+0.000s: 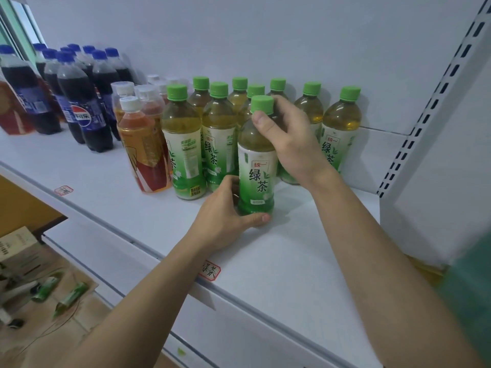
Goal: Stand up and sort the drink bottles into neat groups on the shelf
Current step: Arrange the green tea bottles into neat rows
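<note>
A green tea bottle (257, 166) with a green cap stands upright on the white shelf (279, 256), in front of the others. My right hand (288, 139) grips its neck and shoulder just below the cap. My left hand (225, 216) holds its base, thumb across the front bottom edge. Behind it stand several more green tea bottles (183, 144) in a group. To their left are several orange-red tea bottles (144, 152) with white caps, then several dark cola bottles (82, 102) with blue caps.
A perforated white upright (425, 115) bounds the shelf on the right. Small red-framed labels (210, 270) are stuck along the front edge. Below left, on the floor, lie two green bottles (70, 297) and a cardboard box (20, 245).
</note>
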### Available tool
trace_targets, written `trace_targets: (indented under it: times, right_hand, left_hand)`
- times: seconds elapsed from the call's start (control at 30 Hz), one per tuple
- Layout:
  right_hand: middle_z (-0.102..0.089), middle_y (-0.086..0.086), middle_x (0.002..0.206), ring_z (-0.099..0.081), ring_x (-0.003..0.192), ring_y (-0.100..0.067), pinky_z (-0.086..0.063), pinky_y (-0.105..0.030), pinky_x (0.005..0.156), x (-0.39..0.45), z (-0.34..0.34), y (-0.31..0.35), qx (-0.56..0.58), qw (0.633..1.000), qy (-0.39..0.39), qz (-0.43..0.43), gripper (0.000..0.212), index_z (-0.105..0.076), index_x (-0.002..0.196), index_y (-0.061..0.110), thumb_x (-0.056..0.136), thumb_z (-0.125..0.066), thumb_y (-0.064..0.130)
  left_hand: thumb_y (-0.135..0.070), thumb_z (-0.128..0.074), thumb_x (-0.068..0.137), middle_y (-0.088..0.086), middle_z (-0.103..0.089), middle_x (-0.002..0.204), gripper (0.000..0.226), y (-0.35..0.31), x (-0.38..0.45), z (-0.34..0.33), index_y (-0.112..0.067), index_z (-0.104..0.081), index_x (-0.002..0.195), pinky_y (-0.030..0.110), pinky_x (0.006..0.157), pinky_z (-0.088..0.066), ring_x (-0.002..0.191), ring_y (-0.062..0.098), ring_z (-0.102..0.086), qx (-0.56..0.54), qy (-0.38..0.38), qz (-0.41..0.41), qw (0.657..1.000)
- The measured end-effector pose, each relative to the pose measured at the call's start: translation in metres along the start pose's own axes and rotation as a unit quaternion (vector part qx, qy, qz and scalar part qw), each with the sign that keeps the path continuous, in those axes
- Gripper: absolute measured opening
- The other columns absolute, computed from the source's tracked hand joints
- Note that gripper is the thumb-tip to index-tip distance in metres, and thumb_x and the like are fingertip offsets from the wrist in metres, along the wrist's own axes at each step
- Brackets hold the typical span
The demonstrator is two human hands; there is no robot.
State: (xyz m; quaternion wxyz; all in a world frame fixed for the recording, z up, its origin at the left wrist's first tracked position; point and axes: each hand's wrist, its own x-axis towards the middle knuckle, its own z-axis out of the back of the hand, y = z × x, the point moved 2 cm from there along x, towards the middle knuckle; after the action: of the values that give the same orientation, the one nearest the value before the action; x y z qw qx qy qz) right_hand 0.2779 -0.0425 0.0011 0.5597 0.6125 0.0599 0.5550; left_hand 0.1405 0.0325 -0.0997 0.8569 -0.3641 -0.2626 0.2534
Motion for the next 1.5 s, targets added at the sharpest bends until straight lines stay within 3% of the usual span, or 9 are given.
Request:
trace_targets:
  times: [0.1,0.2,0.27,0.37,0.5,0.8,1.1,1.37,1.5]
  right_hand:
    - [-0.073,0.001,0.104,-0.068,0.099,-0.019,-0.053,-0.051,0.095,0.001,0.003,0.004,-0.040,0.999,-0.009,-0.013,0.027,-0.070,0.108,0.015,0.092,-0.067,0.037]
    - [-0.074,0.002,0.093,-0.067,0.088,-0.016,-0.055,-0.046,0.084,0.008,0.019,0.022,-0.180,0.984,0.009,0.002,0.033,-0.074,0.093,0.022,0.083,-0.071,0.054]
    - [-0.071,0.004,0.084,-0.066,0.080,-0.016,-0.055,-0.038,0.074,0.017,0.038,0.042,-0.268,0.961,0.071,-0.006,0.036,-0.072,0.089,0.021,0.080,-0.075,0.056]
    - [-0.063,0.011,0.081,-0.057,0.074,-0.007,-0.042,-0.026,0.063,0.035,0.070,0.065,-0.395,0.901,0.176,-0.015,0.033,-0.067,0.093,0.021,0.086,-0.073,0.053]
    - [-0.063,0.002,0.095,-0.057,0.090,-0.020,-0.038,-0.029,0.068,0.057,0.113,0.057,-0.490,0.847,0.204,-0.032,0.036,-0.065,0.103,0.022,0.091,-0.066,0.056]
    - [-0.066,0.002,0.092,-0.056,0.091,-0.024,-0.036,-0.037,0.084,0.063,0.131,0.034,-0.506,0.842,0.188,-0.021,0.041,-0.066,0.096,0.019,0.090,-0.064,0.059]
    - [-0.065,0.001,0.083,-0.056,0.088,-0.026,-0.032,-0.037,0.080,0.065,0.133,0.036,-0.528,0.819,0.220,-0.037,0.037,-0.067,0.089,0.020,0.089,-0.064,0.057]
    - [-0.062,0.004,0.087,-0.060,0.089,-0.024,-0.044,-0.034,0.071,0.067,0.133,0.044,-0.553,0.789,0.260,-0.061,0.036,-0.062,0.089,0.024,0.087,-0.064,0.060]
    - [-0.060,0.009,0.096,-0.059,0.094,-0.020,-0.043,-0.032,0.075,0.075,0.122,0.056,-0.547,0.794,0.262,-0.052,0.040,-0.065,0.104,0.028,0.086,-0.064,0.063]
  left_hand:
    - [-0.055,-0.091,0.065,-0.022,-0.064,0.116,0.081,0.000,-0.001,0.000,-0.030,-0.048,0.129,0.028,0.087,-0.054,0.101,-0.005,-0.060,0.005,0.007,0.000,1.000]
    - [-0.050,-0.091,0.067,-0.019,-0.067,0.115,0.071,-0.004,0.001,0.001,-0.029,-0.054,0.125,0.029,0.085,-0.056,0.098,-0.002,-0.063,0.015,0.015,0.004,1.000]
    - [-0.045,-0.091,0.068,-0.018,-0.068,0.117,0.069,-0.012,0.006,-0.002,-0.029,-0.056,0.125,0.029,0.086,-0.058,0.101,0.000,-0.065,0.019,0.025,-0.004,0.999]
    - [-0.042,-0.090,0.071,-0.013,-0.068,0.123,0.070,-0.032,0.019,-0.023,-0.026,-0.056,0.129,0.035,0.091,-0.059,0.106,0.006,-0.066,0.024,0.040,-0.013,0.999]
    - [-0.037,-0.087,0.077,-0.009,-0.067,0.128,0.064,-0.058,0.041,-0.062,-0.023,-0.054,0.131,0.037,0.093,-0.057,0.110,0.011,-0.064,0.004,0.031,-0.014,0.999]
    - [-0.037,-0.086,0.079,-0.008,-0.065,0.134,0.071,-0.061,0.058,-0.093,-0.022,-0.051,0.139,0.040,0.101,-0.055,0.118,0.012,-0.062,-0.024,0.014,-0.001,1.000]
    - [-0.039,-0.082,0.081,-0.014,-0.065,0.131,0.065,-0.055,0.054,-0.096,-0.028,-0.052,0.138,0.037,0.101,-0.054,0.114,0.007,-0.064,-0.026,0.048,-0.027,0.998]
    - [-0.055,-0.081,0.074,-0.015,-0.065,0.132,0.076,-0.054,0.056,-0.092,-0.029,-0.051,0.139,0.037,0.099,-0.055,0.112,0.007,-0.064,-0.008,0.077,-0.020,0.997]
    - [-0.067,-0.079,0.062,-0.014,-0.064,0.131,0.092,-0.060,0.055,-0.084,-0.029,-0.049,0.141,0.036,0.099,-0.055,0.113,0.007,-0.063,0.014,0.105,-0.004,0.994]
